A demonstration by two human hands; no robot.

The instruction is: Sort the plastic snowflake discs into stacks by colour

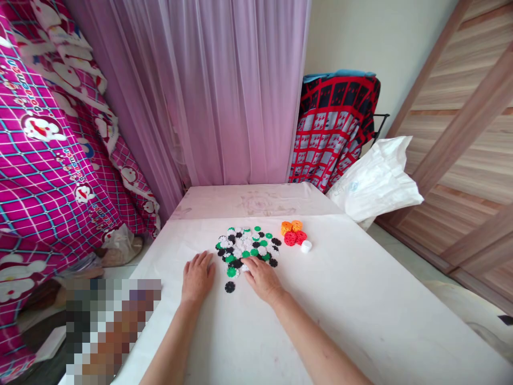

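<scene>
A loose pile of green, black and white notched discs (245,241) lies on the white table. My left hand (197,276) rests palm down on the tabletop just left of the pile, fingers extended and holding nothing. At the pile's near edge is my right hand (261,276), its fingertips touching the discs; whatever lies under them is too small to make out. One black disc (230,287) sits apart, between the hands. To the right of the pile are orange stacks (292,228), red stacks (295,238) and a white stack (306,246).
The white table (352,299) reaches toward a purple curtain (240,96). A white bag (374,179) stands beyond its right far corner, near a red patterned cloth (324,128). Pink printed fabric (60,133) hangs at the left.
</scene>
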